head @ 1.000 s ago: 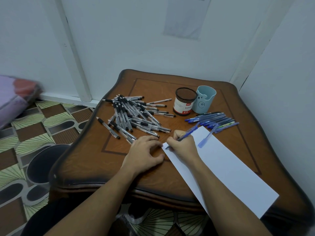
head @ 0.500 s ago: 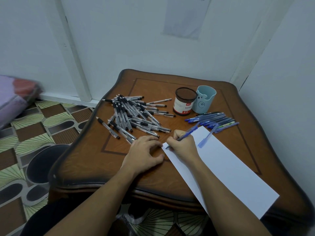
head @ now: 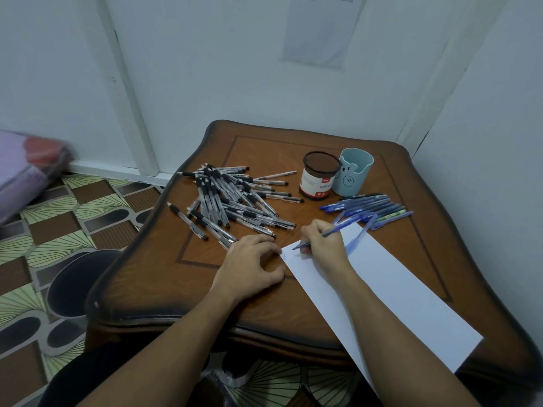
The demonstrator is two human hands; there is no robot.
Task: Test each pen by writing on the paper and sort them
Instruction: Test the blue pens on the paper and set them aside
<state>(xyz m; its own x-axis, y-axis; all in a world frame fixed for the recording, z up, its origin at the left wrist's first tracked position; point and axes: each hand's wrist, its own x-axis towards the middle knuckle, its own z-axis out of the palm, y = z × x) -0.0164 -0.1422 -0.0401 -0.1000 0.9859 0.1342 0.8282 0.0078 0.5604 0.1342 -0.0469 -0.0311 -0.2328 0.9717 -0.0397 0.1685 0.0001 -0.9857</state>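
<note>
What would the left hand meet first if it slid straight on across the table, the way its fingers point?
Most likely the corner of the white paper, just ahead of the left hand. After that comes the right hand, holding a blue pen. Whether fingers and paper already touch is unclear.

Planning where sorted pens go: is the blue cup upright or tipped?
Upright. The blue cup stands on its base on the table, open rim facing up.

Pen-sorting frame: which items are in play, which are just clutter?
In play: right hand, blue pen it holds, paper, black pen pile, blue pen row, left hand by the paper; probably the mesh cup and blue cup.
Lying about: wall sheet, bundle on the floor, dark round object on the floor.
</note>
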